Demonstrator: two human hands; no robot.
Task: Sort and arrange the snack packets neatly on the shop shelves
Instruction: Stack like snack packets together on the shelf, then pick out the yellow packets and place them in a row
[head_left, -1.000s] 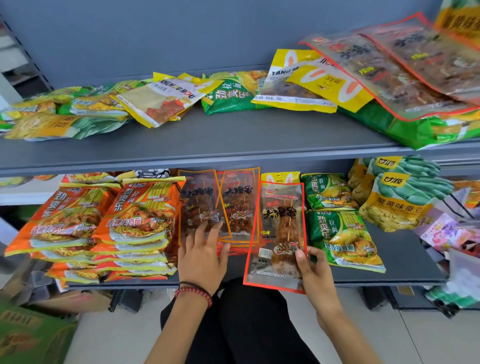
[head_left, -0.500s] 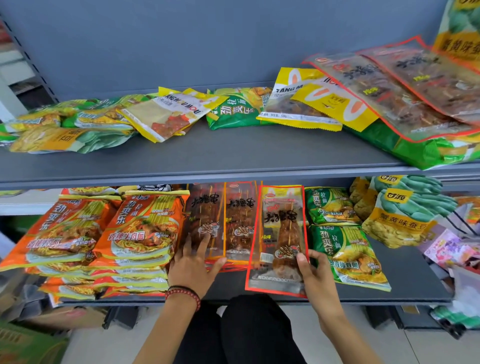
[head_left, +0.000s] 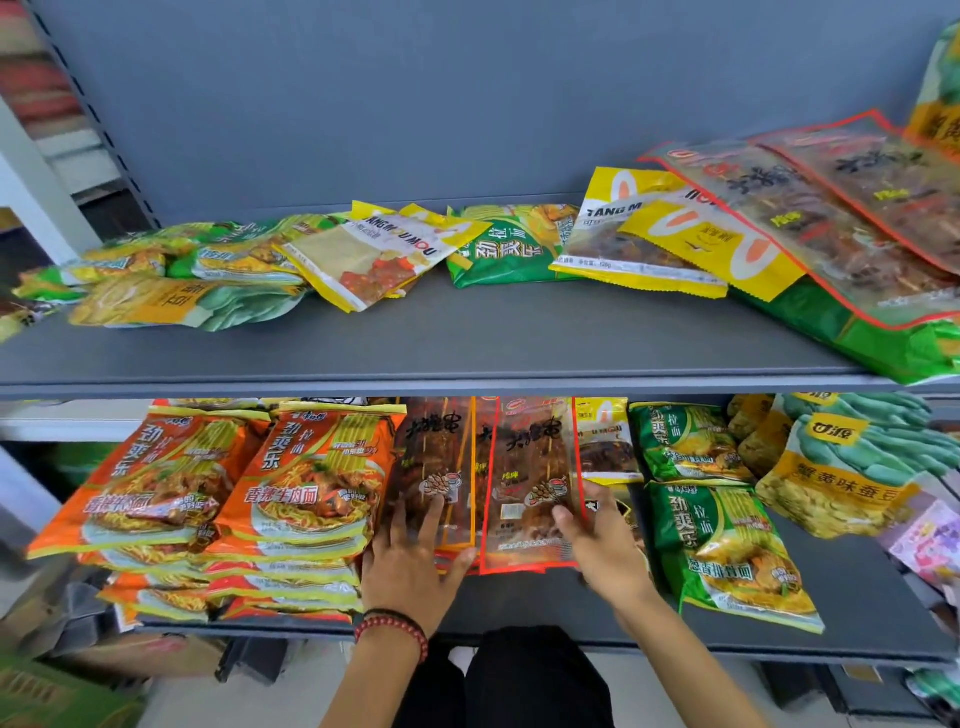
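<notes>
R hand (head_left: 605, 545) pinches the red-edged skewer packet (head_left: 530, 483) at its near-right corner, long axis front-to-back, just right of the stack (head_left: 436, 467) under flat, spread L hand (head_left: 410, 566).

A grey back panel (head_left: 415, 104) rises behind the upper shelf. At far left stands a white upright (head_left: 36, 176) beside a perforated shelf post (head_left: 98, 124). Below the lower shelf, pale floor (head_left: 291, 701) shows, with a brown cardboard box (head_left: 140, 654) and a green carton (head_left: 57, 696) at bottom left. Black trousers (head_left: 530, 680) fill the bottom centre. A red and black beaded bracelet (head_left: 395, 629) circles one wrist.
</notes>
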